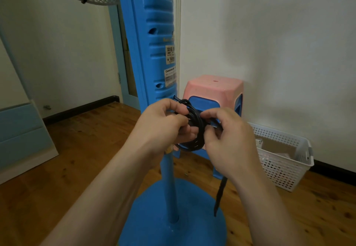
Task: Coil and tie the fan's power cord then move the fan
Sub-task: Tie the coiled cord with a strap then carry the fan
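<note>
now the left hand (163, 122) and right hand (229, 140) both pinch the black cord (194, 130), coiled in front of the fan (169, 168) pole. i think the cord is springy, so grip across all loops; the fan seems light but top-heavy, so take its pole.

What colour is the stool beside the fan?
Pink on top, over blue; the stool shows best in the head view.

Coiled black cord (194, 130) beside blue fan (154, 49)
</note>
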Action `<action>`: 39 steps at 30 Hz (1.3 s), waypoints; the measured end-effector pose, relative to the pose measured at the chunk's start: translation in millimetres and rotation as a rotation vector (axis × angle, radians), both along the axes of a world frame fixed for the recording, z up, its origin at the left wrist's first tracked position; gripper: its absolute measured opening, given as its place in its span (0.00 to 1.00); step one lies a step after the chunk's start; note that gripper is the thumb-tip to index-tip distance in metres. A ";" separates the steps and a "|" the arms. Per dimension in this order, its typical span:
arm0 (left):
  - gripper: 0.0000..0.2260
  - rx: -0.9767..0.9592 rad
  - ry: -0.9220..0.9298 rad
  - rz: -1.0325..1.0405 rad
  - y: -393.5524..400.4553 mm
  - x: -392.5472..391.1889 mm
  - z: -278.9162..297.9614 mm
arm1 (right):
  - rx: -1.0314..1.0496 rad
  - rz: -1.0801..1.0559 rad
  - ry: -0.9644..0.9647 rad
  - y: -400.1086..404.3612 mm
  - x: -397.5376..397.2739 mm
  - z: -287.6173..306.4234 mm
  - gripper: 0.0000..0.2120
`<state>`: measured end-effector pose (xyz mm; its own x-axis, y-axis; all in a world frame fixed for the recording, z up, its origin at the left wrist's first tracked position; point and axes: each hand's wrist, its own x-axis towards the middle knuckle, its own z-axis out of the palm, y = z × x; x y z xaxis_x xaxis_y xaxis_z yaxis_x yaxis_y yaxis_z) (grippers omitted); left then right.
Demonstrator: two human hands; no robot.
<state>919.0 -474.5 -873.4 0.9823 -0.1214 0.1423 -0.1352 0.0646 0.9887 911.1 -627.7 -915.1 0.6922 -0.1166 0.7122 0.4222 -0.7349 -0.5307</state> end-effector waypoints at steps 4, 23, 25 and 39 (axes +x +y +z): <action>0.08 0.044 -0.016 -0.013 -0.7 -3.1 2.8 | 0.060 0.015 -0.007 1.2 -2.1 -1.4 0.10; 0.08 0.236 -0.186 0.097 -12.7 -3.5 0.2 | -0.026 0.058 -0.050 7.6 -6.4 -1.0 0.07; 0.07 0.222 -0.176 0.103 -11.4 -2.6 -0.3 | -0.004 0.068 -0.048 6.6 -6.7 -1.2 0.07; 0.06 0.710 -0.794 0.264 -14.3 3.5 -22.4 | 0.114 0.079 -0.099 2.0 -5.2 -1.8 0.12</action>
